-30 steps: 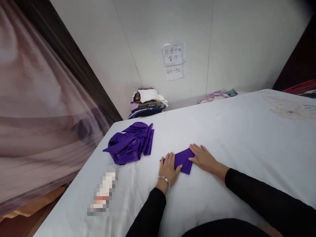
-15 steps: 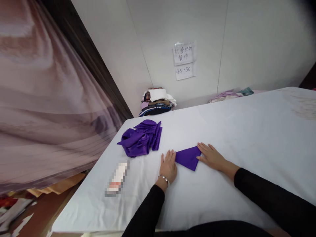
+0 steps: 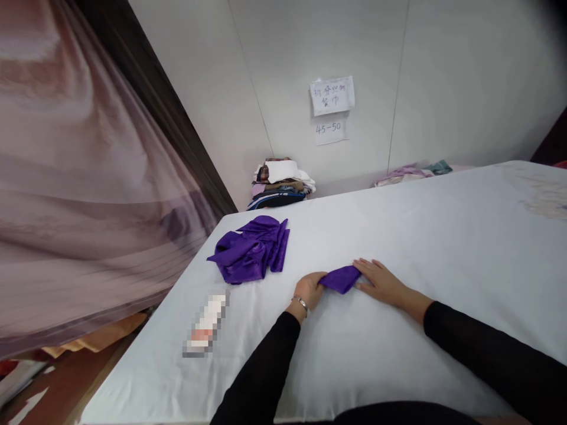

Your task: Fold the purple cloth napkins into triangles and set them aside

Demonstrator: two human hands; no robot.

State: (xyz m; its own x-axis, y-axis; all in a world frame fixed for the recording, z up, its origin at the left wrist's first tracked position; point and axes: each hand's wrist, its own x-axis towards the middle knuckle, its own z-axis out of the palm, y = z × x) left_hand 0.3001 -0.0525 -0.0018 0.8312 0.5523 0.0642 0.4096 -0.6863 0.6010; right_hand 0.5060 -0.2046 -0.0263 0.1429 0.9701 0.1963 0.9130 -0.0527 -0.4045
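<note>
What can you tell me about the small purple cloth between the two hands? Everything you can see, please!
The small purple cloth looks like soft fabric, deep purple, folded into a compact shape that narrows toward the left. It is on the white table cover. The curled left hand touches its narrow end; the right hand, fingers extended, touches its wider end. Its layers can't be counted.

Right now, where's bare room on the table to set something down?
Widest: white tablecloth beyond the right hand, out to the pale print. Second: the near patch between the left sleeve and right sleeve. Crowded: between left hand and right hand, filled by the folded purple cloth; left side, with the crumpled purple heap and pixelated item.
</note>
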